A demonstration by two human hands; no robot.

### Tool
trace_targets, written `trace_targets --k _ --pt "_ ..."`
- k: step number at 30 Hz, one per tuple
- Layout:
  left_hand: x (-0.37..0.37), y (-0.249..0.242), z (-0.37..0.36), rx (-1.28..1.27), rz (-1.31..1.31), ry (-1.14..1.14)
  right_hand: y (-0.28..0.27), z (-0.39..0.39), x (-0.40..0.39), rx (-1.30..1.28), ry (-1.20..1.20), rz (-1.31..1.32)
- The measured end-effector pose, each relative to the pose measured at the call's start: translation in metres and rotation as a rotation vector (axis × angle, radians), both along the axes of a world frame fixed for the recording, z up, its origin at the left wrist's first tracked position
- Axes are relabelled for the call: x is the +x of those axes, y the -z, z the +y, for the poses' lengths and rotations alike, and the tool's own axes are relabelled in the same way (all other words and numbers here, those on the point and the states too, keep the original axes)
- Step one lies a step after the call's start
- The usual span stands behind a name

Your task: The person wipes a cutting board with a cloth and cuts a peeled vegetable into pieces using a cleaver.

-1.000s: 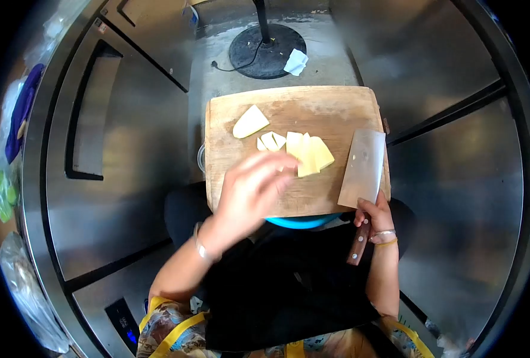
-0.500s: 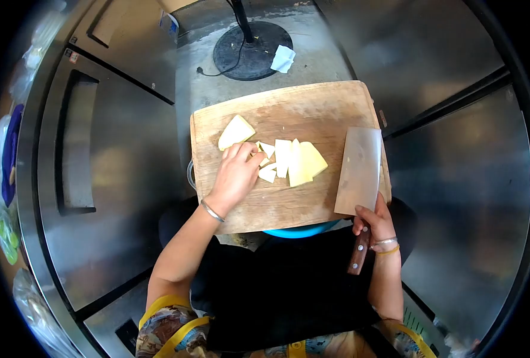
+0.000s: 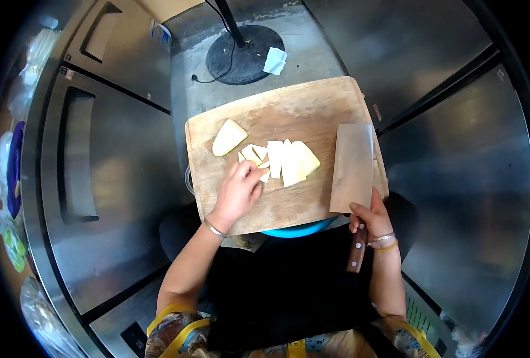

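L hand (image 3: 236,192) half-curled at small cut pcs (image 3: 251,154), centre-left of board (image 3: 295,107), can't tell if gripping; R hand (image 3: 376,220) wrapped round cleaver (image 3: 353,167), right side. Prob. arranging pcs; next move needs cleaver kept clear

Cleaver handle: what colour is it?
Reddish brown with silvery rivets; the handle shows in the head view, the only one.

A black apron (image 3: 289,292) is worn over a multicoloured patterned garment (image 3: 336,344), whose sleeves (image 3: 165,345) are edged with bright yellow trim (image 3: 172,309). The legs are clothed in dark trousers (image 3: 174,234). Above the left hand (image 3: 238,194) the wrist is ringed with a smooth silver bangle (image 3: 215,228), while by the right hand (image 3: 375,218) a silver bracelet (image 3: 382,238) is paired with a yellow band (image 3: 387,247).
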State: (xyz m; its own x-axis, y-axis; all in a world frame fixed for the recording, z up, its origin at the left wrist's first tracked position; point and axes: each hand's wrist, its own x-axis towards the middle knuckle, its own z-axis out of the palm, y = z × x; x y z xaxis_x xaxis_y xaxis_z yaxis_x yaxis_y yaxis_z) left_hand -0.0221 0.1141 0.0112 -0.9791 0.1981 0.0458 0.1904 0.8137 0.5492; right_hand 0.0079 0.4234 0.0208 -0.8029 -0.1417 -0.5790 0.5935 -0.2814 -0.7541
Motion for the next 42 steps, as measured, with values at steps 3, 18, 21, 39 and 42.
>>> trace_targets --k 3,18,21,39,42 --pt "-0.003 0.0 -0.002 -0.114 0.009 0.09 0.001 0.0 -0.002 -0.007 -0.001 0.011" --pt "-0.021 0.007 0.038 -0.211 0.108 -0.105 -0.001 0.001 -0.001 -0.018 -0.017 0.027" --pt "-0.029 0.011 0.047 -0.068 -0.026 -0.274 0.007 0.002 0.0 -0.015 -0.026 0.03" --pt "-0.002 0.058 0.015 0.692 -0.137 -0.49 0.015 0.004 0.001 0.011 -0.058 0.053" --pt "0.025 0.035 0.012 0.847 -0.365 -0.612 0.014 0.004 -0.001 0.033 -0.062 0.056"
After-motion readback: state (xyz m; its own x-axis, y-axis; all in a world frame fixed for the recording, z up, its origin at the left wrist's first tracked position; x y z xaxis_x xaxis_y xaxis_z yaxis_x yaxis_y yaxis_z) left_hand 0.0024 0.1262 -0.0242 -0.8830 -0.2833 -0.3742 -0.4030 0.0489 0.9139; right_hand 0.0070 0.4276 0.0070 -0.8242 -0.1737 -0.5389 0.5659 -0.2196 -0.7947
